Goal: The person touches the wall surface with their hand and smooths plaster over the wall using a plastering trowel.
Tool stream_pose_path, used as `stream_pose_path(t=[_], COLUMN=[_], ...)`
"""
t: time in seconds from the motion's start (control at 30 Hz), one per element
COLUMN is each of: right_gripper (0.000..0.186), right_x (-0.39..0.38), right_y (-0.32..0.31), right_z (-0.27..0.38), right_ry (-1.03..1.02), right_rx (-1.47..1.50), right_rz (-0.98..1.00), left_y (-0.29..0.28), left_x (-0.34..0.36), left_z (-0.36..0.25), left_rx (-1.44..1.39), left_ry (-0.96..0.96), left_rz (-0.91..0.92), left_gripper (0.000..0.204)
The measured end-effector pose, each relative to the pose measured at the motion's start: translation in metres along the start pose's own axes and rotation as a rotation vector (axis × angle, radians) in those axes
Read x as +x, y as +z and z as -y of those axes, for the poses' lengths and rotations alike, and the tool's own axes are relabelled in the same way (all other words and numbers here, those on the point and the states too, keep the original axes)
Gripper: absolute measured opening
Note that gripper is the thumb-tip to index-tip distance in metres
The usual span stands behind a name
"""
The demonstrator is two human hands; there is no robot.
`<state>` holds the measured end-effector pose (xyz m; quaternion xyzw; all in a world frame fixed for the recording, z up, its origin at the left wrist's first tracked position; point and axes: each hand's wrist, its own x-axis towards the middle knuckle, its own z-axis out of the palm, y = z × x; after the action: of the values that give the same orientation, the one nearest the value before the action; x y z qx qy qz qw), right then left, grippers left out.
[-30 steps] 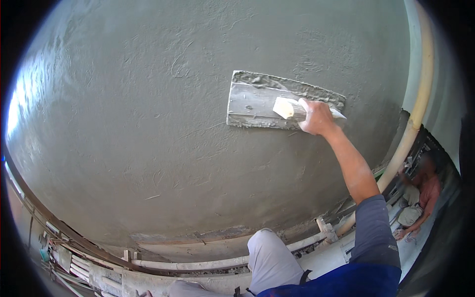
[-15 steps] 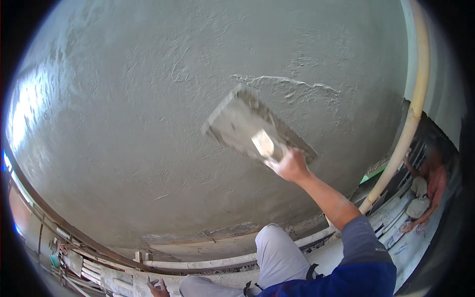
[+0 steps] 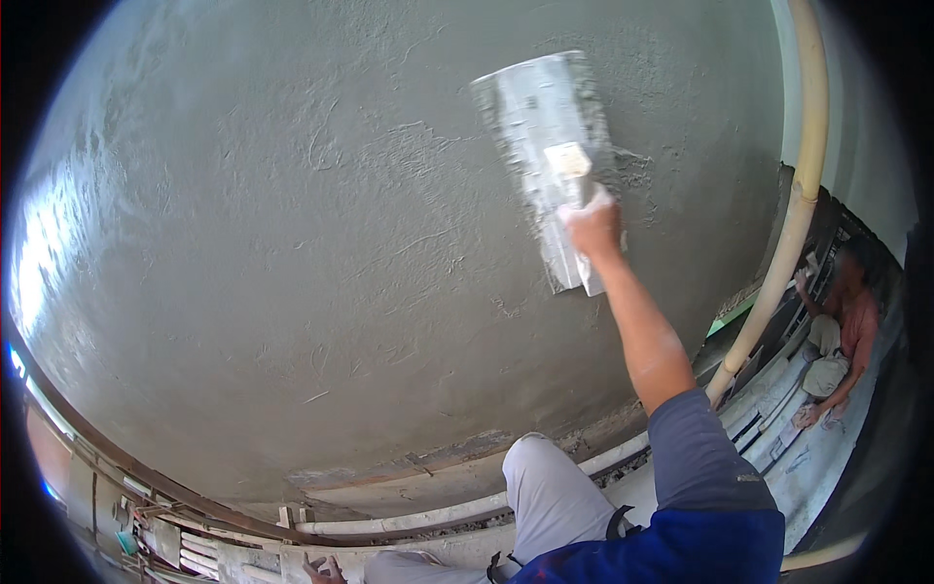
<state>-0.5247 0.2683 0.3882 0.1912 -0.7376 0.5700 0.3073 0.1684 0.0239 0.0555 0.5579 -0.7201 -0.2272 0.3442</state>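
My right hand (image 3: 592, 224), whitened with plaster, is closed around the pale block handle of a long rectangular plastering float (image 3: 530, 112). The float stands nearly upright at the upper middle of the wet grey plastered wall (image 3: 292, 253), its back smeared with plaster and slightly blurred. Whether its whole face touches the wall is hidden. Low at the bottom edge, my left hand (image 3: 325, 570) shows only in part; its fingers are apart and nothing is seen in them, beside my bent leg in light trousers.
A bamboo pole (image 3: 801, 209) slants up on the right. Beyond it, a person (image 3: 851, 336) in a reddish top crouches on white-stained boards. A horizontal pole (image 3: 418, 521) runs along the wall's foot. Planks and a dark beam (image 3: 126, 462) lie at lower left.
My right hand has swept the float upward and turned it from a slant to nearly upright. The plaster ridge at upper right looks mostly flattened. My left hand stays low.
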Motion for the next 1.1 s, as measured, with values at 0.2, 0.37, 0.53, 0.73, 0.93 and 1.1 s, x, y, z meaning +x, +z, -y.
stream_pose_path(t=[0.2,0.37,0.53,0.73,0.93,1.1], right_gripper=[0.037,0.03,0.011,0.008,0.011,0.011], right_x=[0.043,0.08,0.105,0.106,0.06,-0.014], right_y=[-0.033,-0.07,-0.113,-0.13,-0.142,-0.133], right_z=[-0.067,-0.167,-0.185,-0.302,-0.444,-0.451], right_ry=[0.079,-0.726,0.152,0.378,0.438,0.585], right_rx=[0.073,-0.8,0.231,0.33,-0.127,0.237], right_rz=[-0.03,-0.158,-0.21,-0.295,-0.458,-0.363], left_y=[0.013,0.027,0.017,0.019,0.026,0.027], left_x=[-0.003,0.006,0.004,0.013,0.026,0.034], left_z=[0.002,-0.024,-0.067,-0.091,-0.121,-0.134], left_rx=[-0.021,-0.068,0.006,0.039,-0.128,0.078], left_ry=[0.018,0.158,0.138,0.218,0.286,0.438], left_rz=[0.009,-0.014,0.017,0.002,0.168,0.081], left_gripper=[0.065,0.065,0.064,0.056,0.066,0.064])
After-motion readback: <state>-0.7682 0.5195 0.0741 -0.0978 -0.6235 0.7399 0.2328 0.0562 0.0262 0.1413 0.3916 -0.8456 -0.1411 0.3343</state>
